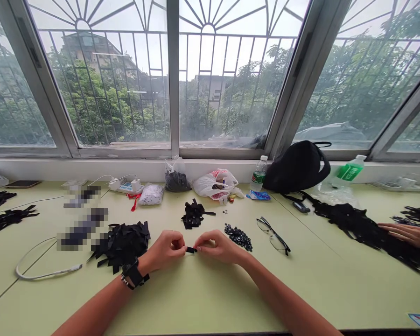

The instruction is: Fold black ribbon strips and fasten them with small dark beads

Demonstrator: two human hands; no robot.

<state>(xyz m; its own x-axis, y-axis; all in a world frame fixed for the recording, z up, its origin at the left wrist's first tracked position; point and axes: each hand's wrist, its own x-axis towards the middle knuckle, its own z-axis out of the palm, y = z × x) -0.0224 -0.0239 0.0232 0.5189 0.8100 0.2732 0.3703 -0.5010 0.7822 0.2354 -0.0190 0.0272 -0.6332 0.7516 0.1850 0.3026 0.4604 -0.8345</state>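
Note:
My left hand [168, 249] and my right hand [213, 246] meet over the middle of the table, fingers pinched. Between them is a short strip of black ribbon [190, 250], its left part in my left fingertips and its right end at my right fingertips. A small dark piece seems to sit at that end, too small to make out. Left of my left hand lies a large pile of black ribbon strips [126, 242]. Beyond my hands is a smaller heap of black strips [193, 213]. Small, shiny dark button-like pieces [238, 236] lie beyond my right wrist.
Eyeglasses [275, 235] lie to the right. Along the window stand a water bottle [259, 172], a white plastic bag [217, 184], a black bag [297, 168] and a power strip [126, 186]. A white cable [49, 275] curves at left. Another person's hand [408, 234] touches black strips at far right.

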